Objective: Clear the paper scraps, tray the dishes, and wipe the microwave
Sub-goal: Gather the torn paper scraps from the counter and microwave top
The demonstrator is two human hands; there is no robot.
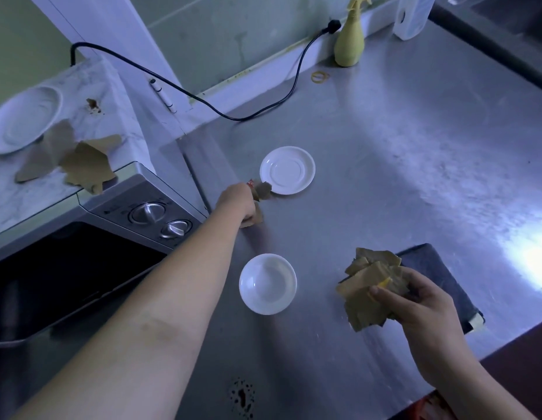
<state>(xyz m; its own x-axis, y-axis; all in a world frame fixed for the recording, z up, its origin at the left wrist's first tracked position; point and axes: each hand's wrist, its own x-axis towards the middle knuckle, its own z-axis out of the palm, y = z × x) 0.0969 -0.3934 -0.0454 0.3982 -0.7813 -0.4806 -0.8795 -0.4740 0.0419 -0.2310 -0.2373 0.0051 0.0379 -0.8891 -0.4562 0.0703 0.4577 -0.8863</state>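
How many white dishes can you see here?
3: a plate on top of the microwave, a saucer on the counter by the left hand gripping paper scraps, a small bowl nearer the camera. None looks hidden.

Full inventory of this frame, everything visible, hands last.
Silver microwave: 1, silver, left.
White flat saucer: 1, white, steel counter centre.
White shallow bowl: 1, white, counter front.
White round plate: 1, white, microwave top.
Loose brown paper scraps: several, brown, beside that plate.
Yellow spray bottle: 1, yellow, back wall.
Black power cord: 1, black, wall to counter.
Yellow rubber bands: few, yellow, near bottle.
Dark flat pad: 1, dark, counter right.
Left hand: 1, grips small brown scraps beside saucer.
Right hand: 1, holds brown scrap bundle.
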